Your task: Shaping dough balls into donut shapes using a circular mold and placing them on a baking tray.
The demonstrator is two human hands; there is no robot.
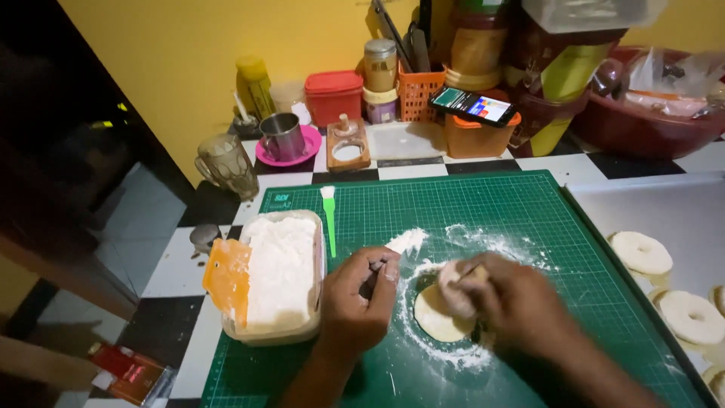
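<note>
A flattened round of pale dough (436,316) lies on a floured patch of the green cutting mat (529,219). My right hand (513,302) is over its right side, pinching a smaller piece of dough (455,285) just above the round. My left hand (361,293) rests beside the round on its left, fingers curled around a small dark object that I cannot make out. A tub of white flour (279,276) with an orange scraper (227,278) on its rim stands left of my left hand.
A metal tray (680,204) at right holds several ring-shaped dough pieces (640,251). A green-handled brush (329,219) lies on the mat. Behind are a glass mug (226,162), a metal cup on a pink saucer (284,137), jars, tubs, a phone (473,104) and a red basin (642,121).
</note>
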